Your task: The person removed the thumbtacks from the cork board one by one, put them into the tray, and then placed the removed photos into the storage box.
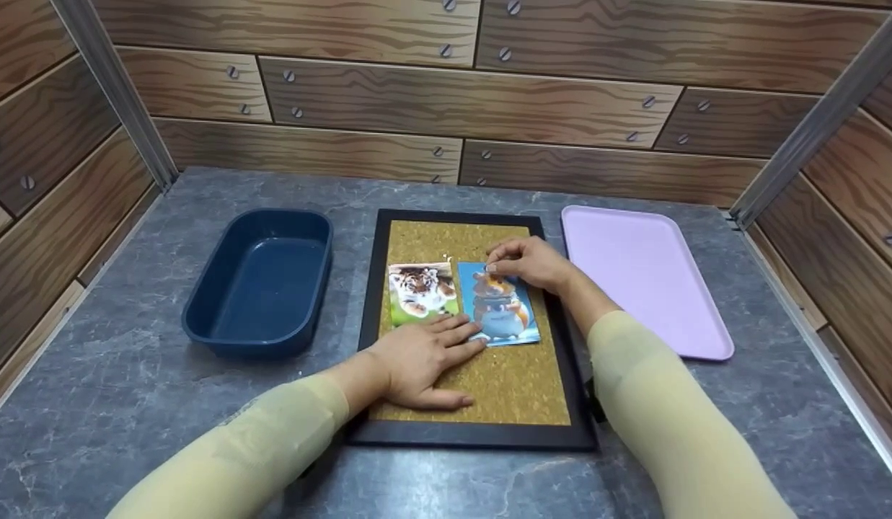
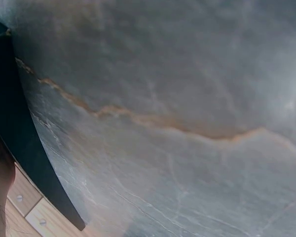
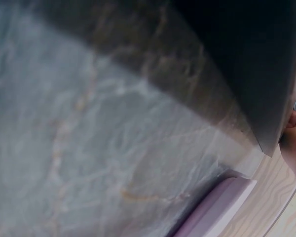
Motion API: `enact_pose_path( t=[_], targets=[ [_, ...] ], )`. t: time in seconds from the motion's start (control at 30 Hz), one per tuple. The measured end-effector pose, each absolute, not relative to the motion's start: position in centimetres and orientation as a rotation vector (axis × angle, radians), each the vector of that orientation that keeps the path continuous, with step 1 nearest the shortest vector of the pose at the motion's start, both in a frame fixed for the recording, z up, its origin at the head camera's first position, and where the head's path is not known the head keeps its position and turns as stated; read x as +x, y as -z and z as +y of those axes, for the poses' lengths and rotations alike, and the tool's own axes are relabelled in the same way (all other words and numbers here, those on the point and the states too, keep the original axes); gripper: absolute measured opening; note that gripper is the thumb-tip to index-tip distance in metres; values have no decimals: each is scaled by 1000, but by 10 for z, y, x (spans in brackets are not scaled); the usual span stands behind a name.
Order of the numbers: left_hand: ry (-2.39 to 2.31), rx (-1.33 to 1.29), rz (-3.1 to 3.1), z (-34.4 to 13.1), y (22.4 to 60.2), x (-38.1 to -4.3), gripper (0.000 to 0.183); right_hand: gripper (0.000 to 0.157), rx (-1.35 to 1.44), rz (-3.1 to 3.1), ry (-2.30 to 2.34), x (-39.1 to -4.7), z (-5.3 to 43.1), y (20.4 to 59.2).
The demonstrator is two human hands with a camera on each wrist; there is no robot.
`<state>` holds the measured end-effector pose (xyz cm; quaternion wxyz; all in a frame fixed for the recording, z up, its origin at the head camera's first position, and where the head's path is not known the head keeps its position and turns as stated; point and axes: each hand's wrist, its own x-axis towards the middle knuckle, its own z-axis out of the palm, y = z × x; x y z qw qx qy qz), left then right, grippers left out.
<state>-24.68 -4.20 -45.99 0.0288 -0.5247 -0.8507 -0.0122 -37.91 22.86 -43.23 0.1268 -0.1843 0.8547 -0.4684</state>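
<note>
A black-framed cork board [image 1: 518, 389] lies on the table with two picture cards on it. The left card [image 1: 422, 288] shows a tiger; the right card [image 1: 505, 317], blue, shows a cartoon animal. My left hand [image 1: 427, 360] rests flat with spread fingers on the cork, its fingertips over the lower edges of both cards. Near the blue card's top edge, my right hand [image 1: 536, 265] pinches a small pin-like thing between thumb and fingers, mostly hidden. Another tiny, clear pin-like thing [image 1: 447, 258] sits by the tiger card's upper right corner.
To the left of the board stands a deep dark blue tray [image 1: 200, 328]. A flat lilac tray [image 1: 647, 281] lies on the right. Grey marbled tabletop [image 1: 114, 404] surrounds them, with wood-patterned walls [image 1: 388, 94] behind and at both sides.
</note>
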Motion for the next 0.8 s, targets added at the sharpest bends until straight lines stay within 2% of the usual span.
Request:
enact_pose_path(
  t=[0.3,0.8],
  targets=[
    [14,-1615,-2624,-42,460,-247,87,18,-529,2486,1379,-381,230,434],
    [20,-1612,-2621,-41,460,-247,86,21,-537,2452,1492,-382,234,434]
  ],
)
